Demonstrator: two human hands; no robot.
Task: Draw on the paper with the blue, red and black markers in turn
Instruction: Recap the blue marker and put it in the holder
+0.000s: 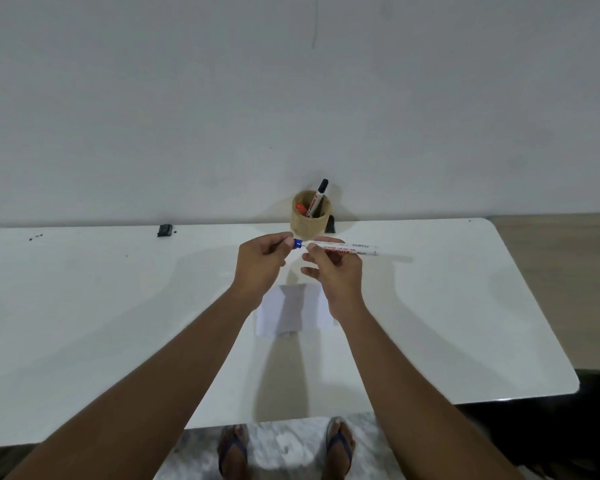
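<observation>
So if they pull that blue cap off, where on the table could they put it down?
Bare table lies right of the paper and left of it. The back edge is crowded: the wooden cup and a black clip.

Three markers: one blue-capped white marker (340, 249), one black-capped (319, 197) and one red-capped (300, 207) (both in the one round wooden cup (309, 226)). One white paper sheet (293, 311).

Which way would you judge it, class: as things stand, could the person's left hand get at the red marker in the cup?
Probably not right away. The left hand is pinching the blue cap of the marker the right hand holds. Otherwise the path to the red marker in the cup looks free.
</observation>
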